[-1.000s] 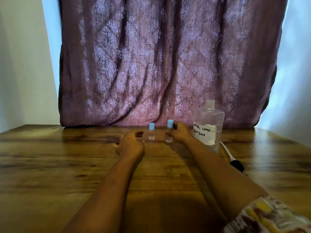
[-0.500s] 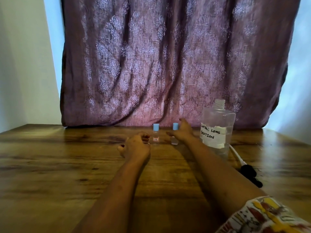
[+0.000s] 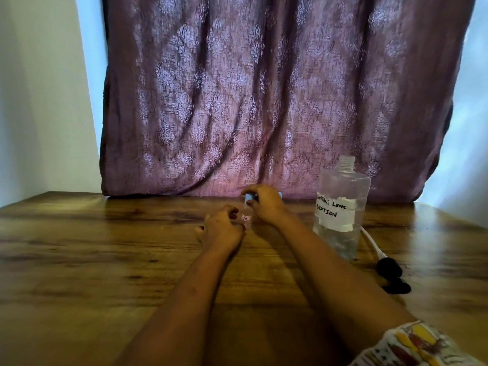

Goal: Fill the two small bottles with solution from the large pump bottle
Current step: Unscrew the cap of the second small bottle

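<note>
A small clear bottle (image 3: 246,220) with a blue cap (image 3: 249,198) stands near the table's far edge. My left hand (image 3: 221,231) curls round its lower body from the left. My right hand (image 3: 267,205) reaches over it and pinches the blue cap from above. Of the second small bottle only a sliver of blue cap (image 3: 280,194) shows behind my right hand. The large clear bottle (image 3: 340,207), labelled "contact lens solution", stands to the right with an open neck and liquid in its lower part.
The pump (image 3: 389,270), with a white tube and a black head, lies on the wooden table (image 3: 105,260) just right of the large bottle. A purple patterned curtain (image 3: 264,101) hangs behind the table's far edge.
My right hand left the right small bottle and moved onto the left bottle's cap. My left hand moved forward and closed round that bottle's body.
</note>
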